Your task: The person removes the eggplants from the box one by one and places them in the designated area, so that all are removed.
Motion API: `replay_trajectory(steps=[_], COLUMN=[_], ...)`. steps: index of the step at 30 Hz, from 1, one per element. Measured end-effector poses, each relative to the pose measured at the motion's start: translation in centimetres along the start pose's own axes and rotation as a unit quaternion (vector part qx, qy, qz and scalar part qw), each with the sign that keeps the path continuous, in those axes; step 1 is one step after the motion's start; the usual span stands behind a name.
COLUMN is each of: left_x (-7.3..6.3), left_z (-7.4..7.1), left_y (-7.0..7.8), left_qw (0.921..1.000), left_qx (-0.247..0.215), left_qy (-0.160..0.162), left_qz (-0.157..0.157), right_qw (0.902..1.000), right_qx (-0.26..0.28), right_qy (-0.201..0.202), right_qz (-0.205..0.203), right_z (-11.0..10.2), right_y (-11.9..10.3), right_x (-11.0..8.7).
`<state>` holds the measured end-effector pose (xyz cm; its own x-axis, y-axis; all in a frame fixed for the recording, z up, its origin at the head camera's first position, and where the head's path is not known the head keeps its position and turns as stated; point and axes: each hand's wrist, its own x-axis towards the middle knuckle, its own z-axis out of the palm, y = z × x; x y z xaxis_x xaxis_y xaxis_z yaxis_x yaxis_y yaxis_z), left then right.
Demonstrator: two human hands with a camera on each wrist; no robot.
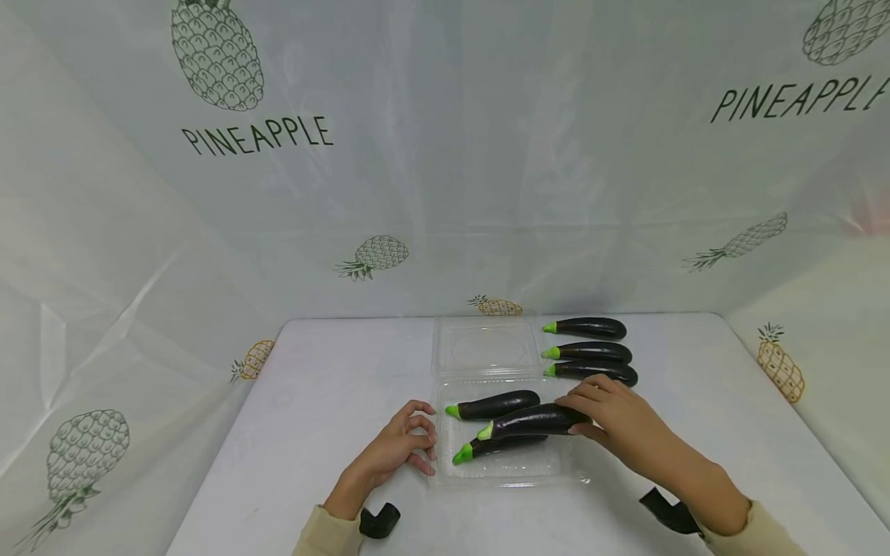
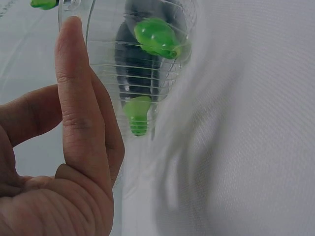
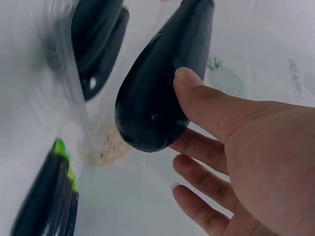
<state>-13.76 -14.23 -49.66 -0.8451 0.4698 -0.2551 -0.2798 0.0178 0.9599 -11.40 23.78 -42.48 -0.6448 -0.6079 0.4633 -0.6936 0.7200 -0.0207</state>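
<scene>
Here, on a white table [image 1: 334, 401] backed by a pale sheet printed with pineapples, the items stand as follows.

Clear plastic box [image 1: 511, 467]: lies open near the middle of the table, its lid [image 1: 483, 347] folded back on the far side. The tray half holds eggplants.

Eggplant in hand [image 1: 535, 421]: dark purple with a green stem end pointing left. The right hand [image 1: 615, 417] holds it by its blunt end, thumb on one side and fingers [image 3: 202, 169] curled under the other, as the right wrist view shows. It sits over the tray, lying across the lower eggplant; whether it rests on it or is held just above cannot be told.

Two more eggplants in the tray: one at the far side [image 1: 495, 405], one at the near side [image 1: 497, 446], both with stems to the left.

Row of three eggplants [image 1: 589, 351]: laid side by side on the table to the right of the lid, outside the box, stems to the left. The nearest of them lies just beyond the right hand's knuckles.

Left hand [image 1: 403, 444]: at the left edge of the tray, fingers loosely curled, holding nothing. In the left wrist view one finger [image 2: 76, 98] stands against the clear tray wall, with green stem ends visible through the plastic.

Both wrists carry a black strap below a beige sleeve.
</scene>
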Motion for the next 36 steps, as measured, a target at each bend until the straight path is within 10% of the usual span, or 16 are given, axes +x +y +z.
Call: replay_trajectory(steps=[36], left_x=[0.0], left_z=[-0.1], left_y=[-0.1], left_qw=[1.0], left_qx=[0.005], left_qy=[-0.002], left_qz=[0.001], right_qw=[0.9883], right_qx=[-0.025], right_qy=[0.013], right_qz=[0.15], right_z=[-1.0], right_y=[9.8], right_x=[-7.1])
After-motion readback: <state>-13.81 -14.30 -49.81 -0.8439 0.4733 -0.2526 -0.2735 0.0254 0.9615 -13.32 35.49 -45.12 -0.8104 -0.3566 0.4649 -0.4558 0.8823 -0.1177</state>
